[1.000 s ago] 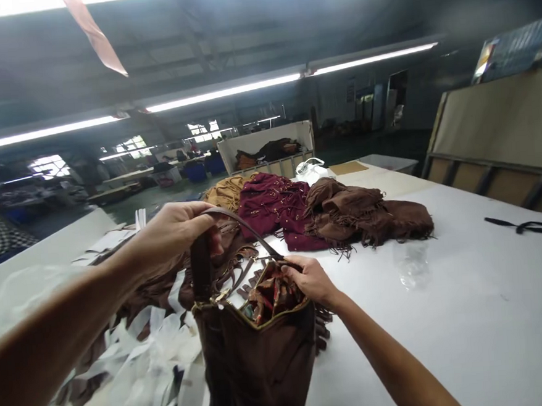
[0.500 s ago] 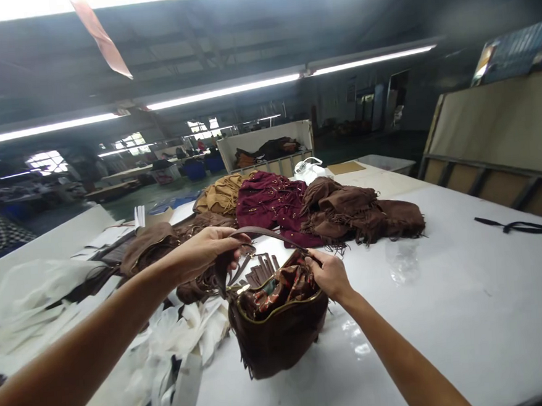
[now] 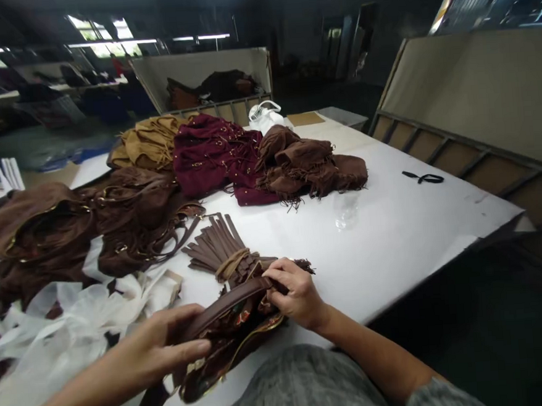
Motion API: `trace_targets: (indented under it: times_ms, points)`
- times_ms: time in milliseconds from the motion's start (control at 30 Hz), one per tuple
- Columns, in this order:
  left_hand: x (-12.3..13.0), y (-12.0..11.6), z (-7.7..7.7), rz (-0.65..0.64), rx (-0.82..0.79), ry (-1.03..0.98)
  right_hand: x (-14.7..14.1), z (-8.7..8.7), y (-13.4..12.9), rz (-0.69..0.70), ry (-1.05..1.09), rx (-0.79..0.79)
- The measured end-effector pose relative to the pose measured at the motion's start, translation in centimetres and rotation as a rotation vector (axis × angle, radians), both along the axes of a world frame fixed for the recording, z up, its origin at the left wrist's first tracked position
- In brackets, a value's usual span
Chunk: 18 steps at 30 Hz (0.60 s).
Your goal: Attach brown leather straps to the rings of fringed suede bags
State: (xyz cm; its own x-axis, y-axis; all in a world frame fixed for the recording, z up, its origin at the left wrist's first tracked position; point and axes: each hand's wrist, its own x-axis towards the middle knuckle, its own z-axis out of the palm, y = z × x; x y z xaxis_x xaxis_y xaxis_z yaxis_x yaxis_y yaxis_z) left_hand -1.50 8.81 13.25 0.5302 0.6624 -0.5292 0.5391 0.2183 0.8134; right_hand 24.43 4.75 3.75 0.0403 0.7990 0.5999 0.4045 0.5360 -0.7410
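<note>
A dark brown bag point(image 3: 235, 348) with a gold zip and patterned lining lies open close to my body, at the table's near edge. Its strap point(image 3: 231, 301) arches over the opening. My right hand point(image 3: 296, 291) pinches the strap's right end at the bag's corner. At the strap's left end is my left hand point(image 3: 169, 346), thumb and fingers apart around the strap and bag side; its palm side is partly hidden. Just beyond the bag lies a tied bundle of brown strips point(image 3: 223, 249).
Brown bags point(image 3: 45, 225) and white scraps point(image 3: 75, 322) cover the left. Tan point(image 3: 146, 143), maroon point(image 3: 216, 154) and brown fringed bags point(image 3: 310, 163) lie at the back. A black strap point(image 3: 422, 177) rests right on the white table point(image 3: 385, 238).
The bag and both hands have come down and closer to my body. My left hand's fingers have spread from their grip on the raised strap. The view has tilted down.
</note>
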Motion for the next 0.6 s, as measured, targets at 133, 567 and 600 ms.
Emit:
trace_targets:
  times_ms: [133, 567, 600]
  points:
    - [5.4, -2.9, -3.0, -0.079, -0.009, -0.046, -1.4, -1.3, -1.8, 0.113, -0.046, -0.139]
    - [5.1, -6.8, -7.1, 0.256, -0.143, -0.068, 0.7, -2.8, -1.9, 0.547, -0.202, -0.21]
    - [5.1, -7.1, -7.3, 0.299, -0.172, -0.067, 0.6, -3.0, -1.8, 0.569, -0.198, -0.209]
